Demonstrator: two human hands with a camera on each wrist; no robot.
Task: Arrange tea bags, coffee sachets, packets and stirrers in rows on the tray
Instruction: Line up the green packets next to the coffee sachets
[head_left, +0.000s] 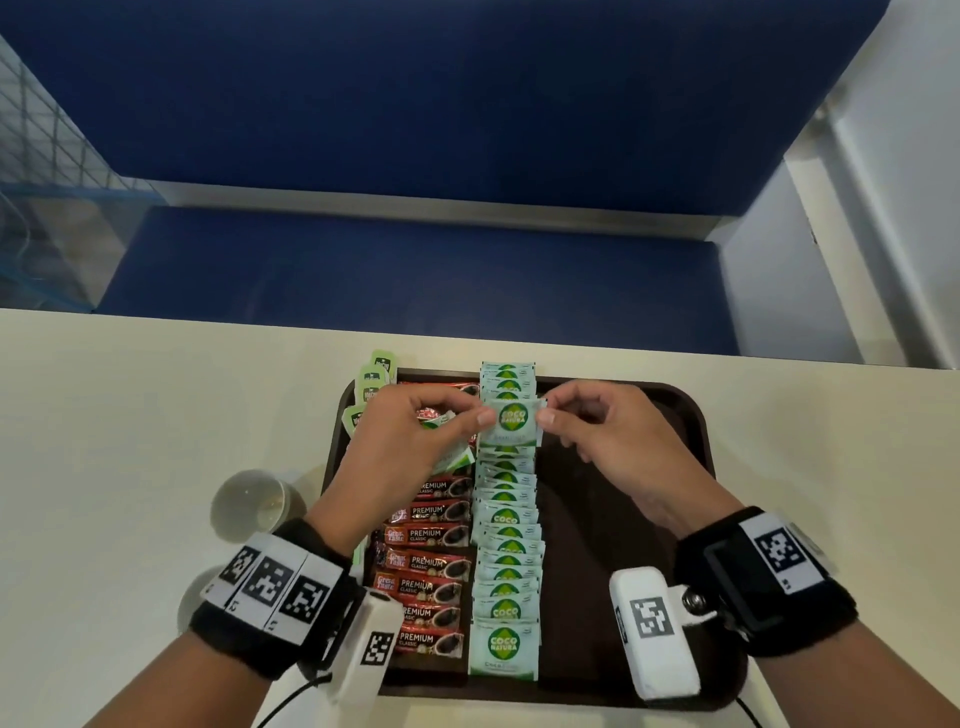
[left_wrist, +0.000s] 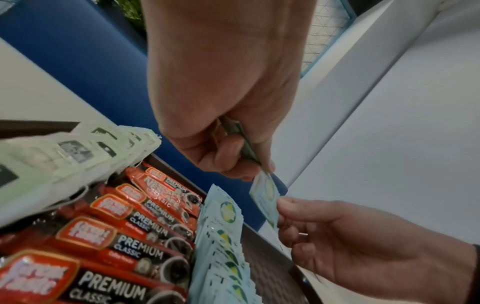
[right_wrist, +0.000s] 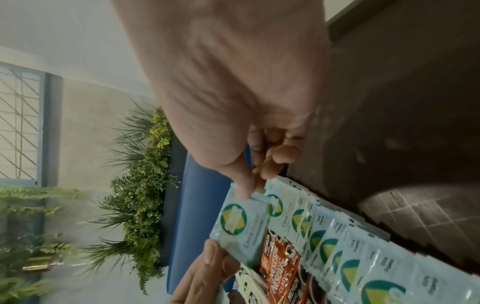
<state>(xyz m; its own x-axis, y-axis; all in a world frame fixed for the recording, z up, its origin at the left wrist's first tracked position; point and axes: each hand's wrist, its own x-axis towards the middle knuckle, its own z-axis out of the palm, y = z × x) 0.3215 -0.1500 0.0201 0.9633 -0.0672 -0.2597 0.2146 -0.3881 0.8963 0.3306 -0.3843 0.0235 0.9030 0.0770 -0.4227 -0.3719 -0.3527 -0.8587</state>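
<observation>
A dark brown tray (head_left: 623, 493) lies on the table. On it a row of red coffee sachets (head_left: 431, 571) runs along the left, and a row of overlapping pale green Coco Natura packets (head_left: 506, 545) runs down the middle. Both hands hold one Coco Natura packet (head_left: 511, 420) above the far end of that row. My left hand (head_left: 480, 415) pinches its left edge, and my right hand (head_left: 545, 413) pinches its right edge. More packets (head_left: 452, 460) are tucked under the left palm. Light green tea bags (head_left: 371, 379) overlap the tray's far left corner.
A paper cup (head_left: 249, 504) stands on the cream table (head_left: 130, 415) left of the tray. A second cup (head_left: 195, 597) is partly hidden by my left wrist. A blue bench (head_left: 415, 260) lies beyond the table's far edge.
</observation>
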